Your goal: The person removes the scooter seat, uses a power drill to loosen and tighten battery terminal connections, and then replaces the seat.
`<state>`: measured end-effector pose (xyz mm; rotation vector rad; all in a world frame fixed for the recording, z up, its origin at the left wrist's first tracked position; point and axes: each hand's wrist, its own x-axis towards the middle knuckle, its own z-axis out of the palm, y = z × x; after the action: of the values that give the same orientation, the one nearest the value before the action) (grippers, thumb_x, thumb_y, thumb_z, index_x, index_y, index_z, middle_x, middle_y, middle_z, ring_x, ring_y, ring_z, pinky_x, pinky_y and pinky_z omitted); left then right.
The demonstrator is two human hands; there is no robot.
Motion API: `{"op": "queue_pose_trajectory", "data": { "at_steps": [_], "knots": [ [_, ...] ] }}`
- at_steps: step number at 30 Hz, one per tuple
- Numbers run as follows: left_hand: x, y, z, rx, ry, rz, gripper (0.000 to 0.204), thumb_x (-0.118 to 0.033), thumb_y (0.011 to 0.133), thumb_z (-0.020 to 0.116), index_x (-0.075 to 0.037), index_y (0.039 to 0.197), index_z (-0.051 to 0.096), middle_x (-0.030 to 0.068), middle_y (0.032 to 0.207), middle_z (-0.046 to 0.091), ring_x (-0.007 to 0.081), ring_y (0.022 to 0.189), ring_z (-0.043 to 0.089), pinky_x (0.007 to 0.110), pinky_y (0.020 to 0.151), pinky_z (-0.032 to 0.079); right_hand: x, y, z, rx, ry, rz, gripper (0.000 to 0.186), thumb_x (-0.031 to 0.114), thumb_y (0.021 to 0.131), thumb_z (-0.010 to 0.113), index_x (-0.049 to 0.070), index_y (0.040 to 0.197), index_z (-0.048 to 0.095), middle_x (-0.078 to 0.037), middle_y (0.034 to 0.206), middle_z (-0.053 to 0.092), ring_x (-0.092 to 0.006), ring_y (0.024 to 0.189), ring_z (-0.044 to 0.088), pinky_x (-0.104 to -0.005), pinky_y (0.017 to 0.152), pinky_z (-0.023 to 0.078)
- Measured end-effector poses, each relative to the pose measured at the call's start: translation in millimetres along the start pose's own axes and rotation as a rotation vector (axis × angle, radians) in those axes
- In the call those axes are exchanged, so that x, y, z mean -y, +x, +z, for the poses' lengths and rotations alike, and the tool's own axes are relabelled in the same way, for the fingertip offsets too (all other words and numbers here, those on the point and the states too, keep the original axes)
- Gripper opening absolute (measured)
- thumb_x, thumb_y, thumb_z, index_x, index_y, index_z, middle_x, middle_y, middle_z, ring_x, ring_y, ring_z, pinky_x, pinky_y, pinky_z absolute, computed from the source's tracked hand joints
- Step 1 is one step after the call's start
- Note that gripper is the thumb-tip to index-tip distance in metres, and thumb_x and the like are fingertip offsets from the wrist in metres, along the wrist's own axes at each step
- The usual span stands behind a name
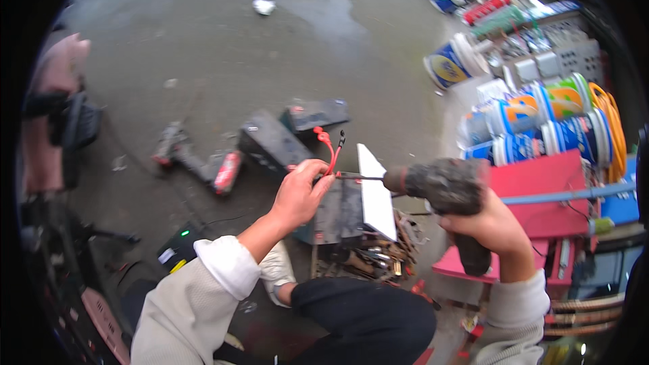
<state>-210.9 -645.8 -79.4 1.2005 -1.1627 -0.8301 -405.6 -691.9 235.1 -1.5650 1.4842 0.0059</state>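
My right hand (488, 226) is wrapped round the grip of a dark, worn cordless drill (443, 186), its long bit pointing left. With thumb and fingers, my left hand (302, 191) pinches a short red cable (333, 157) close to the bit's tip. The cable's upper end has red and black tips standing up. Below the bit is a dark box-shaped battery (338, 213). A white panel (376, 196) stands tilted beside it, under the bit. Two more dark block-shaped batteries (272, 138) lie just beyond my left hand. What the bit's tip touches is blurred.
A second power tool (196, 159) with a red-and-grey body lies on the wet floor at left. A small black device (181, 250) shows a green light. Loose tools and metal bits (378, 260) lie near my knee. Paint buckets (456, 61) and red boards (537, 196) crowd the right.
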Motion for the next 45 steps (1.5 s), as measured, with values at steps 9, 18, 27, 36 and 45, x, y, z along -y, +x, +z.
{"op": "queue_pose_trajectory", "data": {
  "at_steps": [9, 18, 27, 36, 45],
  "knots": [
    [-104.7, -145.7, -286.3, -0.191, -0.469, -0.436, 0.015, -0.017, 0.108, 0.059, -0.002, 0.106, 0.061, 0.0046, 0.086, 0.069, 0.012, 0.078, 0.064, 0.029, 0.073, 0.052, 108.8, 10.3, 116.5, 0.388, 0.241, -0.315, 0.044, -0.006, 0.078, 0.078, -0.003, 0.119, 0.062, -0.013, 0.09, 0.069, -0.0271, 0.064, 0.07, -0.0387, 0.056, 0.059],
    [-126.5, -263.1, -340.3, -0.159, 0.592, -0.894, 0.03, -0.025, 0.099, 0.068, 0.005, 0.097, 0.071, 0.0242, 0.083, 0.071, 0.0403, 0.08, 0.071, 0.046, 0.076, 0.053, 194.3, 58.6, 345.5, 0.532, -0.228, -0.661, 0.026, 0.017, 0.084, 0.074, -0.004, 0.099, 0.07, -0.022, 0.08, 0.07, -0.0216, 0.072, 0.065, -0.0392, 0.077, 0.055],
    [-98.8, -352.3, -306.9, -0.764, 0.416, -1.183, 0.029, -0.026, 0.09, 0.08, 0.003, 0.092, 0.079, 0.0131, 0.074, 0.073, 0.019, 0.066, 0.069, 0.035, 0.066, 0.053, 164.0, 107.3, 485.9, 0.608, -0.557, -0.721, 0.036, 0.021, 0.083, 0.077, -0.008, 0.104, 0.071, -0.026, 0.085, 0.073, -0.0348, 0.084, 0.075, -0.0427, 0.083, 0.056],
    [-109.7, -374.0, -285.0, -1.027, -0.417, -1.071, 0.033, -0.028, 0.104, 0.068, 0.003, 0.095, 0.073, 0.0067, 0.081, 0.07, 0.0131, 0.064, 0.059, 0.029, 0.061, 0.049, 140.6, 99.9, 462.9, 0.598, -0.657, -0.73, 0.035, 0.024, 0.084, 0.075, -0.007, 0.099, 0.072, -0.025, 0.085, 0.071, -0.0388, 0.088, 0.069, -0.0443, 0.08, 0.055],
    [-154.4, -391.8, -315.3, -0.914, -0.481, -0.788, 0.039, -0.03, 0.111, 0.054, 0.0, 0.093, 0.071, 0.0041, 0.083, 0.07, 0.0132, 0.071, 0.063, 0.032, 0.069, 0.054, 134.6, 48.3, 380.0, 0.948, 0.21, -0.441, 0.069, 0.002, 0.073, 0.083, -0.003, 0.137, 0.055, -0.019, 0.103, 0.07, -0.0268, 0.074, 0.068, -0.0339, 0.065, 0.056]
  ]
}}
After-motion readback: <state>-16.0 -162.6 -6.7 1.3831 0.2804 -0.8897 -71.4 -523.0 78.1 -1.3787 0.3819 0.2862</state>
